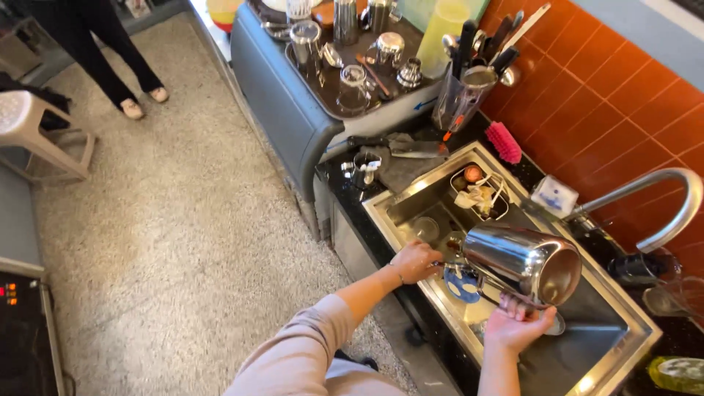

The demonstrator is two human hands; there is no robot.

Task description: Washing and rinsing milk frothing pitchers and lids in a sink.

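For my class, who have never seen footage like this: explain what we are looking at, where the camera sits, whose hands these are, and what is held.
This is one picture from a camera worn on a person's head, looking down at their own bare hands over a stainless steel sink. The left hand grips the handle side of a shiny steel jug tipped on its side; the right hand supports it from underneath. A blue sponge lies in the basin below. Behind the sink, a dark tray of steel cups rests on the counter, a pink brush lies by the orange tiles, and another person's legs stand nearby.
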